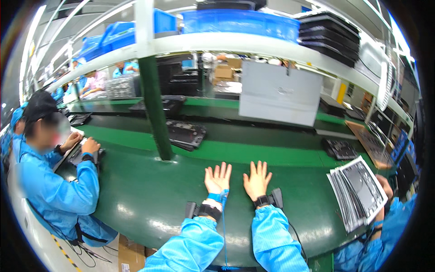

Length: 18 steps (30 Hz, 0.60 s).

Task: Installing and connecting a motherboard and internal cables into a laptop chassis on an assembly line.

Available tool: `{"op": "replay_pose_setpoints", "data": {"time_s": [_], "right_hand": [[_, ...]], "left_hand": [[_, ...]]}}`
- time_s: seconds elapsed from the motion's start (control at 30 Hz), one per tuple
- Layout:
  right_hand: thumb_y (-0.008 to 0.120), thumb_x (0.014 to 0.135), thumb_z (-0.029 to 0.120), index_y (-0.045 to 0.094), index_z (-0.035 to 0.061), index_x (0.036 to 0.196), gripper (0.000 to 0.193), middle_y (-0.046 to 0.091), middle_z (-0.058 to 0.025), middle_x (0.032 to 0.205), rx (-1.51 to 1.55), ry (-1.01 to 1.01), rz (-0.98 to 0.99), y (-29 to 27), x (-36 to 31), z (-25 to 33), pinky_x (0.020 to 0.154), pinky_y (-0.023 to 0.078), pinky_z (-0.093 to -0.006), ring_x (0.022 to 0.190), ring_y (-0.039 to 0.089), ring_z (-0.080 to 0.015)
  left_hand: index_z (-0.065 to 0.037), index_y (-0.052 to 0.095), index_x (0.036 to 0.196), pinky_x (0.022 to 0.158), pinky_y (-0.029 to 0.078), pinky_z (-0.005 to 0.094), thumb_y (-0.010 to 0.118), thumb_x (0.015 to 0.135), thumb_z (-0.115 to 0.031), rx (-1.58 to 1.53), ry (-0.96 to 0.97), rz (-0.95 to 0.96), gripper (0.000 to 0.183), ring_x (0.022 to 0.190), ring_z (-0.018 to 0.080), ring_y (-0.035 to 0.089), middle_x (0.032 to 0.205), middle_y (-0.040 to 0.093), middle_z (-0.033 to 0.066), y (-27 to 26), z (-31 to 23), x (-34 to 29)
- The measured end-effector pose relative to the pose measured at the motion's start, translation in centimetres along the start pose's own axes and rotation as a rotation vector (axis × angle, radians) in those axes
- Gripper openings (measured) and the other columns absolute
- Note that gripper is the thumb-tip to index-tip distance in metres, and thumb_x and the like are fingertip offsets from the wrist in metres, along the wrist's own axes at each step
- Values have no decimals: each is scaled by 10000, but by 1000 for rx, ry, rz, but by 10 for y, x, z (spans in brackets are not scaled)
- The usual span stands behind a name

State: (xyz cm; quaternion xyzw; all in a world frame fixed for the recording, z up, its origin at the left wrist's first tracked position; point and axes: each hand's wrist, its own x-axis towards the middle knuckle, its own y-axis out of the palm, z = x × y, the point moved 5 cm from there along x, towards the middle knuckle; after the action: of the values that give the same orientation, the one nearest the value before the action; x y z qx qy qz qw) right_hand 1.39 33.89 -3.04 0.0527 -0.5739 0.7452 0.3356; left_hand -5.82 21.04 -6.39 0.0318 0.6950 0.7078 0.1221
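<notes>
My left hand is held palm up above the green tabletop, fingers spread, with nothing in it. A blue wrist strap with a coiled cord circles that wrist, above a black band. Beside it, my right hand is open too, back upward, fingers fanned and pointing away from me. A black device is strapped at the right wrist, and a similar one at the left. Neither hand grips a thing; whether they touch the tabletop I cannot tell.
A green post rises left of my hands. Beyond lie black electronic parts and another unit. A co-worker sits at left; at right, another person's hand is near stacked panels. A grey board stands behind.
</notes>
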Motion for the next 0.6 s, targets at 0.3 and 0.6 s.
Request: {"op": "replay_pose_setpoints", "data": {"time_s": [0.3,0.6], "right_hand": [[627,778,251,438,73,1280,566,352,-170,1400,-61,-23,22,3,12,-6,1002,239,-612,1354,217,-342],[567,830,194,434,54,1314,522,280,-158,1455,8,81,167,2,15,-11,1065,132,-603,1399,121,-295]], "left_hand": [[-92,274,1288,1046,274,630,443,939,-383,-359,-4,-34,485,1303,439,281,1432,201,181,3,-3,-11],[-103,216,1406,1067,304,545,364,966,-399,89,48,26,551,1307,350,333,1452,261,146,25,-8,-24]]}}
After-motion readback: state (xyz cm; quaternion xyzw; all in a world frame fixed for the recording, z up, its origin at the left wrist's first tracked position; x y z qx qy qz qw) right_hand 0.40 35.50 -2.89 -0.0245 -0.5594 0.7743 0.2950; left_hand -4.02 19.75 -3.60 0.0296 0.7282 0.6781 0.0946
